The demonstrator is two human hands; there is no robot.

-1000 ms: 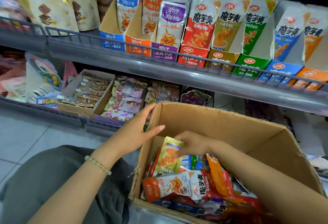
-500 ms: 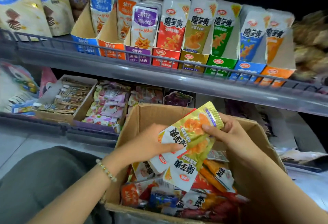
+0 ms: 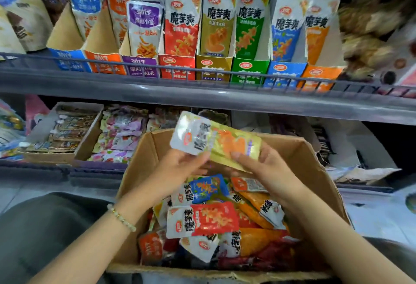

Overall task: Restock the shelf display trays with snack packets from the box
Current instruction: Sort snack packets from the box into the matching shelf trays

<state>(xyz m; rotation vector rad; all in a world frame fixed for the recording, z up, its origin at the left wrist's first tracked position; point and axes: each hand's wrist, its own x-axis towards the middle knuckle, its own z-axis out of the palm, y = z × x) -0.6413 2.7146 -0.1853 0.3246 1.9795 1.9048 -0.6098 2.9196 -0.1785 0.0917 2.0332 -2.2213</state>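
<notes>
Head view.

1. Yellow packets (image 3: 216, 142): a thin stack, count unclear, held flat and face-up above the open box (image 3: 315, 166), below the upper shelf (image 3: 202, 97).
2. Left hand (image 3: 180, 166): pinches the white end of the stack, thumb on the face, fingers behind.
3. Right hand (image 3: 265, 169): pinches the yellow end the same way. A grip at both ends probably serves to square the packets into one aligned stack before loading.
4. Box: rests in front of the person and is still well filled with loose packets of mixed colours, including a red packet (image 3: 202, 218) on top.
5. Yellow tray (image 3: 213, 67): stands on the upper shelf between the red and green trays. The colour match makes it the likely destination. The packets in it stand upright, so the stack would need turning on end.
</notes>
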